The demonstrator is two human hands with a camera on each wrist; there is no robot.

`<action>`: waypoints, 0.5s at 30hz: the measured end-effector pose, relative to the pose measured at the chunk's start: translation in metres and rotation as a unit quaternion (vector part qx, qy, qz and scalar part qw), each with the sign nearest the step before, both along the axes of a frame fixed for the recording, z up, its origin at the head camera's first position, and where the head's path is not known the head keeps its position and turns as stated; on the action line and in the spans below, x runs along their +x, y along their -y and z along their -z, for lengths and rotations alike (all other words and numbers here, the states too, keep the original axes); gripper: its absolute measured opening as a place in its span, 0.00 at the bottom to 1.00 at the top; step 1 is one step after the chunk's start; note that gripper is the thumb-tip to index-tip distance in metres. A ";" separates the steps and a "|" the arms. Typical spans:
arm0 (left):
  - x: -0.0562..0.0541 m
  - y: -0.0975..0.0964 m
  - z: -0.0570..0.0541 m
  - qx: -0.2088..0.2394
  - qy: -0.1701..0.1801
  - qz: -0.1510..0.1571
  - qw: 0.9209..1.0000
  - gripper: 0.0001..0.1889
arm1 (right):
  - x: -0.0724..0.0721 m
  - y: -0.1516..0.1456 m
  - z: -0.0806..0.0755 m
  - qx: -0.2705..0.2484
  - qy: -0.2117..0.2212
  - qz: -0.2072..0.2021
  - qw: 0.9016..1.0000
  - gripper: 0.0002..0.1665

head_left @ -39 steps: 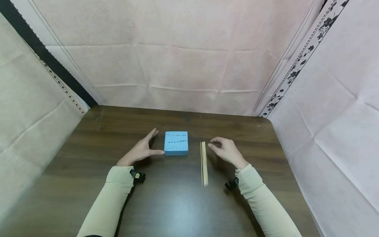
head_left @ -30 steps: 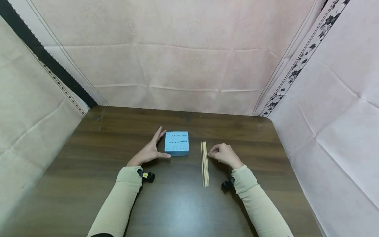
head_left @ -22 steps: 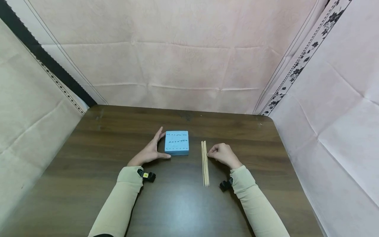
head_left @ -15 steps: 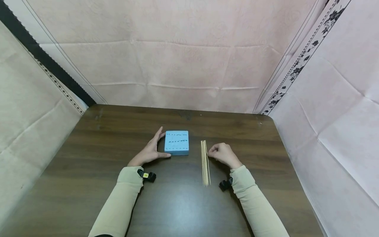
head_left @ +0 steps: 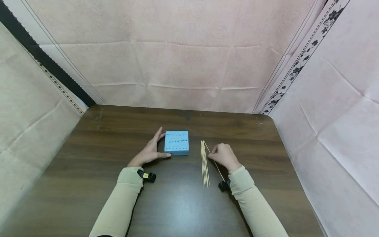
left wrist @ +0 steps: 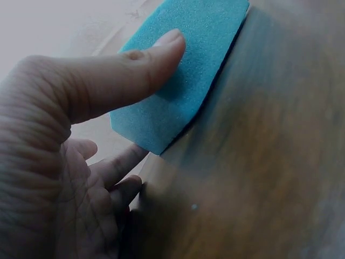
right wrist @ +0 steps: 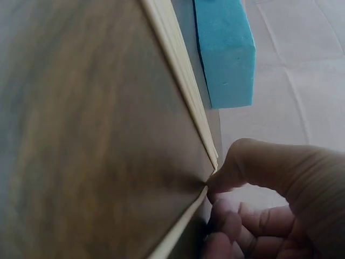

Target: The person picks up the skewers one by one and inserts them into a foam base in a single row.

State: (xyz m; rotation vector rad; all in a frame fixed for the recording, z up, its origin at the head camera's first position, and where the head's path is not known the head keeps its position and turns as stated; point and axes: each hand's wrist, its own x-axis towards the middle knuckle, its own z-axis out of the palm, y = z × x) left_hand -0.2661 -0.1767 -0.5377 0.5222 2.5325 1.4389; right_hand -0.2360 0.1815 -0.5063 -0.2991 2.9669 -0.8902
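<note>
A light blue foam block [head_left: 176,141] with rows of small dark marks on top sits on the table. My left hand [head_left: 149,151] rests against its left side, thumb [left wrist: 143,73] laid along the front face and the other fingers stretched out by the left edge. To the right of the block lies a bundle of several thin bamboo skewers [head_left: 205,166], pointed ends toward me. Thumb and fingertips of my right hand [head_left: 224,155] pinch one skewer [head_left: 218,169], which slants away from the bundle, its far end close to the others.
The brown wooden table [head_left: 174,204] ends at a far edge against a pale cloth backdrop [head_left: 183,72]. More cloth hangs at the left and right. Each wrist carries a small black camera.
My left hand has moved in to the block and then stayed there. My right hand has reached the skewers, pinched one and swung its near end out to the right.
</note>
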 end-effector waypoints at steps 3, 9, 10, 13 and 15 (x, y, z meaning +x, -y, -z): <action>0.000 0.000 0.000 -0.001 -0.001 0.000 1.000 0.69 | 0.000 -0.003 -0.001 -0.003 0.005 -0.004 1.000 0.10; 0.000 0.000 0.000 -0.001 0.005 0.002 1.000 0.69 | -0.003 -0.013 -0.001 -0.057 0.037 -0.008 0.998 0.08; 0.000 0.001 -0.001 -0.001 0.005 0.002 1.000 0.69 | -0.004 -0.015 -0.001 -0.069 0.040 -0.009 0.997 0.07; 0.000 0.001 -0.001 0.001 0.005 0.002 1.000 0.69 | -0.005 -0.020 0.000 -0.087 0.037 -0.008 0.996 0.06; 0.000 0.001 -0.001 0.000 0.003 0.003 1.000 0.69 | -0.006 -0.022 -0.001 -0.086 0.030 -0.008 0.996 0.06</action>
